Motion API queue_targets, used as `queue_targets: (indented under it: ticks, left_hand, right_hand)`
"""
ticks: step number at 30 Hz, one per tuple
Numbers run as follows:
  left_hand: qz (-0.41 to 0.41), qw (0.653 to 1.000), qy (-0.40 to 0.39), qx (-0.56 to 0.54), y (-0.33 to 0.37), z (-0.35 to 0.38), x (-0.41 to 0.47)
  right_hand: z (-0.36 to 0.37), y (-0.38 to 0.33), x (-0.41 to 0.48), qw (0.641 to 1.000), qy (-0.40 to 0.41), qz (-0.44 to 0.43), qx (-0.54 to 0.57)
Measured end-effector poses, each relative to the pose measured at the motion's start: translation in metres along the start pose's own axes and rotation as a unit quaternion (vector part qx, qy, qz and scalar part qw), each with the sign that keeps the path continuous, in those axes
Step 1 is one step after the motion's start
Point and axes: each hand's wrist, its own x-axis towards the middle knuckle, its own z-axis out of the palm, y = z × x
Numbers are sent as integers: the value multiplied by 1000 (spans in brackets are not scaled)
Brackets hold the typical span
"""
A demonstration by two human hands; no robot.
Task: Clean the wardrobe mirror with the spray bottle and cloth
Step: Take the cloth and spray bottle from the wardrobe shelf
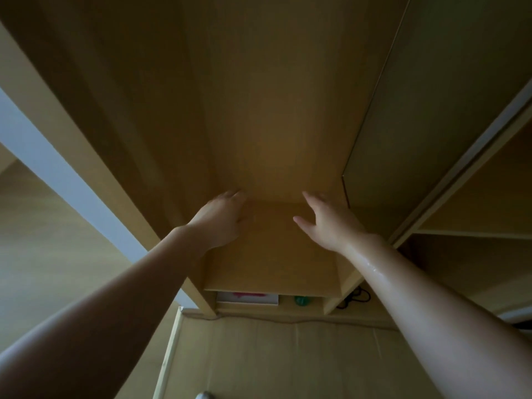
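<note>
Both my arms reach forward into a tall, dim wooden wardrobe compartment (pixel 267 110). My left hand (pixel 221 218) lies over the back left of the bare wooden shelf (pixel 270 254), fingers loosely curled, holding nothing. My right hand (pixel 325 220) hovers over the shelf's back right with fingers spread, also holding nothing. Neither a spray bottle, nor a cloth, nor a mirror surface can be made out in the head view.
Under the shelf sit a white box with pink print (pixel 247 298), a green round object (pixel 300 300) and a black cable (pixel 355 296). More open shelves (pixel 475 220) stand to the right. A wooden door panel (pixel 43 226) hangs at the left. Pale flooring (pixel 288 355) lies below.
</note>
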Motion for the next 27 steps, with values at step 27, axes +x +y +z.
queue_targets:
  ticks: [27]
  left_hand:
    - [200, 978, -53, 8, -164, 461, -58]
  right_hand:
    - [478, 154, -27, 958, 74, -277, 2]
